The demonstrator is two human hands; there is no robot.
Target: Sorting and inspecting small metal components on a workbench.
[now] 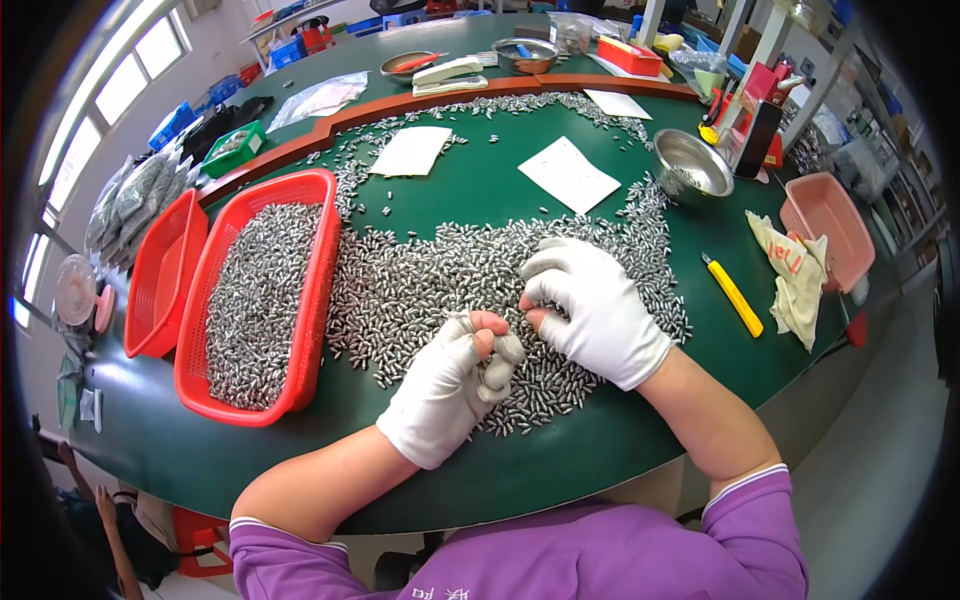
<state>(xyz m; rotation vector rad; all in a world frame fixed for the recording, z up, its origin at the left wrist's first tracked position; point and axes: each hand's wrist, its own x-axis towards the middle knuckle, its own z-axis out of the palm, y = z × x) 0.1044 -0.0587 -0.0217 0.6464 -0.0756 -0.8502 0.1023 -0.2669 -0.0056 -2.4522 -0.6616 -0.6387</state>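
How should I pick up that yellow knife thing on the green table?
Grip the yellow utility knife around the middle of its long, slim handle, coming from above with fingers on its two long sides. It lies flat and alone on the green table, probably leaving room on both sides.

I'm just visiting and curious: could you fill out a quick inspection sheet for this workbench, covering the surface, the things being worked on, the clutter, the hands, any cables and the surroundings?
Surface: green table with a curved edge.
Job's things: heap of small metal pieces spread over the table; red basket at left filled with the same pieces.
Clutter: second red basket, steel bowl, two paper sheets, yellow utility knife, pink basket, cloth.
Hands: left hand in a white glove with open fingertips, curled over a few pieces; right hand, gloved, rests on the heap, fingertips meeting the left.
Cables: nothing seen.
Surroundings: windows at left, shelves at right, a further table behind with bowls and bins.
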